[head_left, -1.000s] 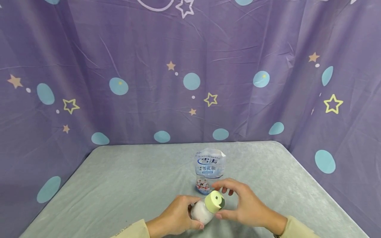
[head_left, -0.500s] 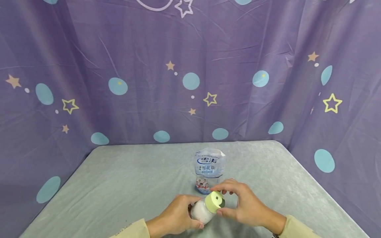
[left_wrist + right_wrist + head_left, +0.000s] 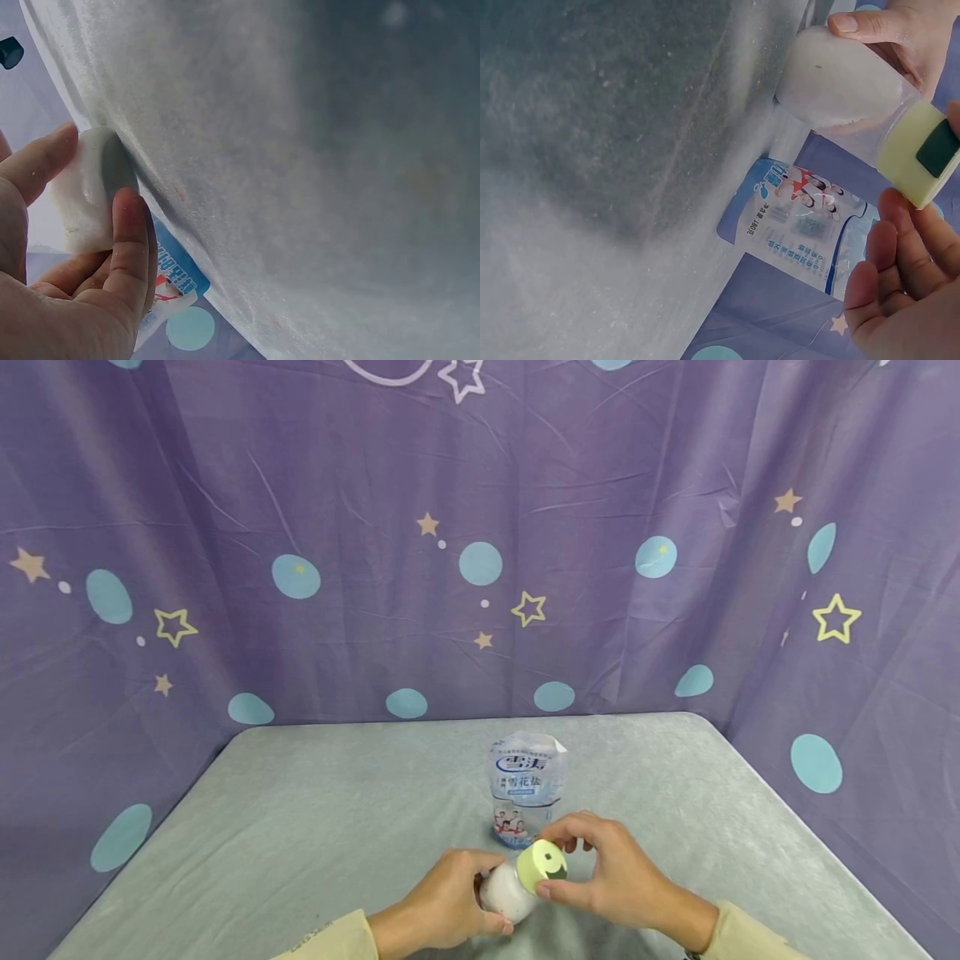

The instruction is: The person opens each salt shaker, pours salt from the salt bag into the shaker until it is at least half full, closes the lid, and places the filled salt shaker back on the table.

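Observation:
A clear salt shaker [image 3: 840,79], mostly filled with white grains, tilts to the right above the table near its front edge. My left hand [image 3: 450,902] grips its body between the thumb and fingers; the left wrist view shows the same hold on the shaker [image 3: 84,191]. On top sits a pale yellow-green cap [image 3: 538,865] with a dark green part [image 3: 939,148]. My right hand [image 3: 618,877] pinches this cap, thumb on the near side and fingertips on the far side. Just behind both hands stands a blue and white salt pouch [image 3: 527,781], upright.
The pale grey-green cloth-covered table [image 3: 337,802] has its far edge against a purple curtain [image 3: 390,468] printed with stars and blue dots. Curtain also hangs along both sides.
My right thumb has come onto the near side of the cap, and the cap has turned, its dark part shifting downward. The left hand has stayed on the shaker.

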Demonstrator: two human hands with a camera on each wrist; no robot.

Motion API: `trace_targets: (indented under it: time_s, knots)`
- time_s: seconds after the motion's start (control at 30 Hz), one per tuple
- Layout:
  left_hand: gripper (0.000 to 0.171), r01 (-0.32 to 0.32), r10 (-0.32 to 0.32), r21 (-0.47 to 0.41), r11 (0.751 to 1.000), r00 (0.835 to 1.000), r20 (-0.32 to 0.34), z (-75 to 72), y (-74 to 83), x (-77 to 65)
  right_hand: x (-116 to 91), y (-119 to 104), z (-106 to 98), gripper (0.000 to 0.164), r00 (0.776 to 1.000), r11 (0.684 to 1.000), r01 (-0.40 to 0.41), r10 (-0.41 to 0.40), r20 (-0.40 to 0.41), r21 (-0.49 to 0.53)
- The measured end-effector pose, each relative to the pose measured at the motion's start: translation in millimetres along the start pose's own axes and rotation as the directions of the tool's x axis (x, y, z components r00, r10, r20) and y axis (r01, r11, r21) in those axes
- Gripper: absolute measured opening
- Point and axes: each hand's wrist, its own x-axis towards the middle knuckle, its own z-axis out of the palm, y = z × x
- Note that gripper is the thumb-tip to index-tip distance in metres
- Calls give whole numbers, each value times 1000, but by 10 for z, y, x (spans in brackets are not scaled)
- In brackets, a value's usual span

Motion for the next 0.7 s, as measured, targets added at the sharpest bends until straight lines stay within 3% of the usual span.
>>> trace_targets:
  time_s: [0.27,0.7]
  knots:
    - [45,-15,15,10,1000,1000,-12,4,3,0,6,-19,35,30,999,999,-3,2,-51,-35]
    - [44,-12,13,10,1000,1000,-11,6,6,5,-8,-32,82,34,993,994,-94,90,-74,-60]
